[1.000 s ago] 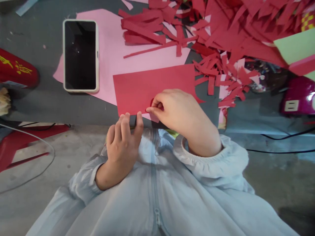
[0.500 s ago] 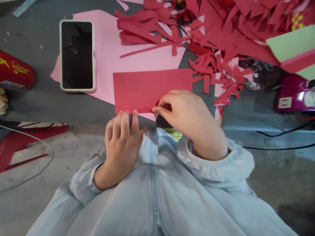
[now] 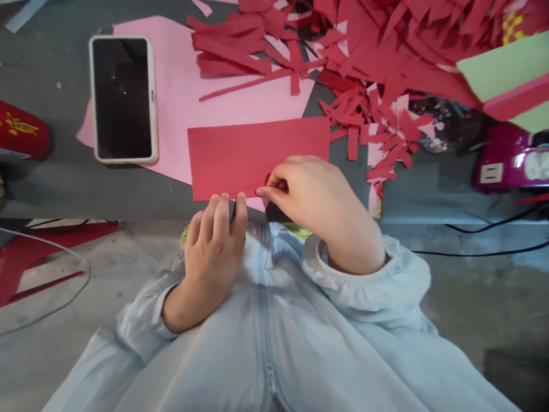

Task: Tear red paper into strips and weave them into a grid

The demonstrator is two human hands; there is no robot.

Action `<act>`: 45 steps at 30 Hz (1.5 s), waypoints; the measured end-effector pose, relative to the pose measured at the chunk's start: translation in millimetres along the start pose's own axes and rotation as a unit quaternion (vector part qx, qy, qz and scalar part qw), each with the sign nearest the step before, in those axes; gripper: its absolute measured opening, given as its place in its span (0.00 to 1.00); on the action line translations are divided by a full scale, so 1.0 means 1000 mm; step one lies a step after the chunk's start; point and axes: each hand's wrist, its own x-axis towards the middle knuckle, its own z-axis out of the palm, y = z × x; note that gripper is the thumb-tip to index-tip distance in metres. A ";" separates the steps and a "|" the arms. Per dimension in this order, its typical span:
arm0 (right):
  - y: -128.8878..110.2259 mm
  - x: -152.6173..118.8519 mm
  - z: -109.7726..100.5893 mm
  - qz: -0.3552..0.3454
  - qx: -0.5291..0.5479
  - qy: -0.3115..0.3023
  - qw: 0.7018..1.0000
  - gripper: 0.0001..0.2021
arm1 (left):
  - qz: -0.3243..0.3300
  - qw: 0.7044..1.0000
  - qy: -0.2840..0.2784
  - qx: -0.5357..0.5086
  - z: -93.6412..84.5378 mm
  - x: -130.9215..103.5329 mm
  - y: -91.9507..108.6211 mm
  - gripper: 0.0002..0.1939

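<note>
One red sheet lies near the grey table's edge, seemingly uncut while heaped strips are already cut, left hand resting extended fingers along it, right hand pinching its near side.

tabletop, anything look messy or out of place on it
Yes, the paper scraps look untidy: they lie jumbled at odd angles, some overlapping the pink sheet. The red sheet shows no visible tear.
</note>
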 end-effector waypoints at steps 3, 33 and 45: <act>-0.001 0.000 0.000 -0.007 -0.006 0.003 1.000 0.10 | -0.003 1.000 -0.008 -0.003 0.000 0.000 0.001 0.19; 0.023 -0.013 0.004 -0.005 -0.041 0.045 0.998 0.12 | 0.017 1.000 -0.002 0.003 0.004 0.005 0.009 0.22; 0.018 -0.013 0.004 0.014 -0.050 0.035 0.998 0.12 | -0.037 0.998 -0.013 -0.053 0.007 0.003 0.012 0.24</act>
